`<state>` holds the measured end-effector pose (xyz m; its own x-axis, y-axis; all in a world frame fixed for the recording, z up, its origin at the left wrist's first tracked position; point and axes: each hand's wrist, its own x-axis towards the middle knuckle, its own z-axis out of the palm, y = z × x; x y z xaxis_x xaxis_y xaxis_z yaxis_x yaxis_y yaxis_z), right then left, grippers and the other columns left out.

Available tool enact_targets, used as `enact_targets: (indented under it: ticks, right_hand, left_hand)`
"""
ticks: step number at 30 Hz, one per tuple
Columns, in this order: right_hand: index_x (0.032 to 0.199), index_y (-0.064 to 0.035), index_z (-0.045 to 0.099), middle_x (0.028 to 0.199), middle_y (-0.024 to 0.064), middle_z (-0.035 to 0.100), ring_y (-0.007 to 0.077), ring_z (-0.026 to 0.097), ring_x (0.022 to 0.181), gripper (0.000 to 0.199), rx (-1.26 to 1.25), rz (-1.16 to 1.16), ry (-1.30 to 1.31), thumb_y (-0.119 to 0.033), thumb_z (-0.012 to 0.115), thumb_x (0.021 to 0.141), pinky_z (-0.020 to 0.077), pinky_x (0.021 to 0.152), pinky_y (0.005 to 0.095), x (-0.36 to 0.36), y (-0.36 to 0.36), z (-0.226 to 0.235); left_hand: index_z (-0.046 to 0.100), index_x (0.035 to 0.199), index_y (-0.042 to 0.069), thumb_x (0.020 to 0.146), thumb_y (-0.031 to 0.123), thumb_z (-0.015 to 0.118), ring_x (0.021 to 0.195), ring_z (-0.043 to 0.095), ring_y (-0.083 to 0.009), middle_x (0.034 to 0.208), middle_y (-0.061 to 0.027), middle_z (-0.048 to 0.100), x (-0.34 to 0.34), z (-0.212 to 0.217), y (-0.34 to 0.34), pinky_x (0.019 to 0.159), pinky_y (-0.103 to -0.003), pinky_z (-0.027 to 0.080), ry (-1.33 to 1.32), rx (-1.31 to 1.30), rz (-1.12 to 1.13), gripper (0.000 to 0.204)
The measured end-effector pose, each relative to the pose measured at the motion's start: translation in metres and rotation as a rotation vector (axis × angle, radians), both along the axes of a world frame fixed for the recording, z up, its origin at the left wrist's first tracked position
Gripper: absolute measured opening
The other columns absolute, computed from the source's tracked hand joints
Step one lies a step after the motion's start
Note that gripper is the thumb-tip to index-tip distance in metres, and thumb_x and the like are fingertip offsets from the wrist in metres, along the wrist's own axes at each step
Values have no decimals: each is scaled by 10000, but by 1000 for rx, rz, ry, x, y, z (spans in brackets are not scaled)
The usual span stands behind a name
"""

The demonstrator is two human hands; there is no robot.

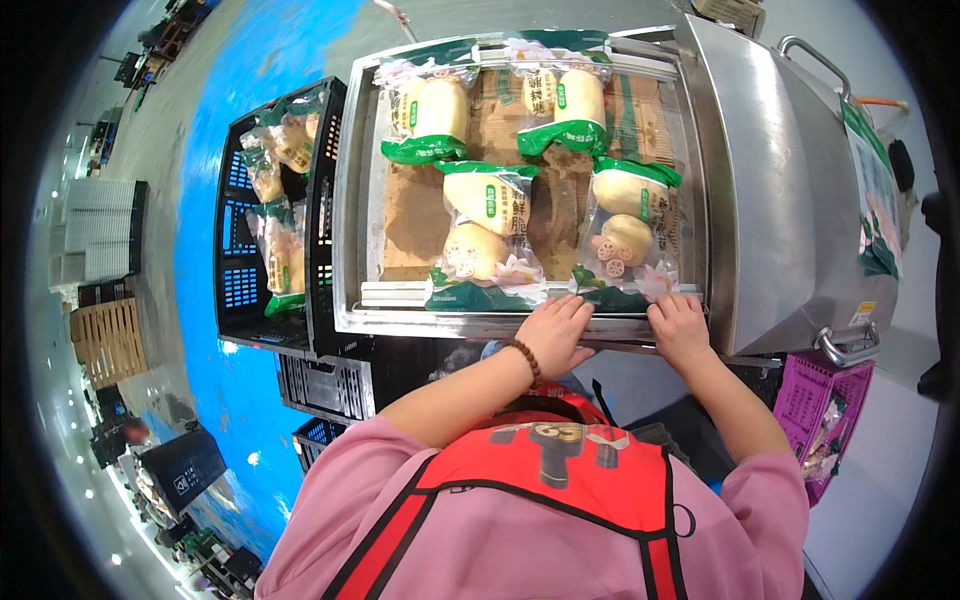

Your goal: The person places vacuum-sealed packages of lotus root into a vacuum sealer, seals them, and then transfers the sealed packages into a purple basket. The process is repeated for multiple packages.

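Observation:
Four clear bags of peeled lotus root with green ends lie in the steel chamber of what looks like a vacuum sealer [352, 310]. At the near right is one such bag [630, 238], its mouth lying over the front ledge. My left hand [556, 330] pinches the left corner of that mouth, and my right hand [682, 325] grips its right corner. Left of it rests another bag [475, 250], its end also on the ledge. Across the far side lie two more, a left bag [435, 108] and a right bag [568, 100].
The sealer's raised steel lid [790, 190] stands right of the chamber. To the left is a black crate [232, 215] holding several filled bags. A purple basket [805, 395] with bags sits low at the right. Damp cardboard [415, 225] lines the chamber.

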<state>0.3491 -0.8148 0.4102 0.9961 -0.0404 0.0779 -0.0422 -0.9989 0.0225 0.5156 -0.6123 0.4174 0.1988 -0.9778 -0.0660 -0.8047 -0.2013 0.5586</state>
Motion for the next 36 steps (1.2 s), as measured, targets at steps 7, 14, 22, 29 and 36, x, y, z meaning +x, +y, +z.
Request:
enact_targets:
  ticks: [7,14,22,29,36]
  right_hand:
    - [887,-80,553,912,81,564,262,545,914,189,219,-170,62,-78,611,708,453,734,379,15,-11,0]
    - [940,-82,592,1012,71,582,276,551,978,259,247,-358,-249,-50,651,691,441,800,407,26,12,16]
    - [852,-102,603,902,34,593,219,570,919,130,544,3,-317,-109,604,722,421,799,366,101,100,-5]
    - [807,-122,589,849,0,571,179,557,869,103,410,165,-242,-160,551,719,398,776,332,120,100,-28]
    - [787,-120,591,837,7,579,192,562,834,94,446,144,-272,-156,571,703,418,725,341,116,99,-35]
  left_hand:
    - [525,1129,16,743,341,705,961,593,-375,1037,-196,614,40,8,-30,832,-428,476,332,287,17,535]
    - [610,1032,33,792,126,688,886,606,-286,963,-135,623,89,20,40,797,-355,494,382,-328,660,269]
    - [716,934,99,840,516,543,1017,567,-317,1040,-123,642,170,-13,114,882,-424,445,-89,541,736,462]
    - [676,858,62,842,306,627,786,645,-296,790,-115,680,182,-40,119,746,-403,478,312,399,722,250]
    - [622,788,102,834,238,593,903,570,-296,862,-94,622,170,-62,122,811,-451,373,-93,217,561,146]
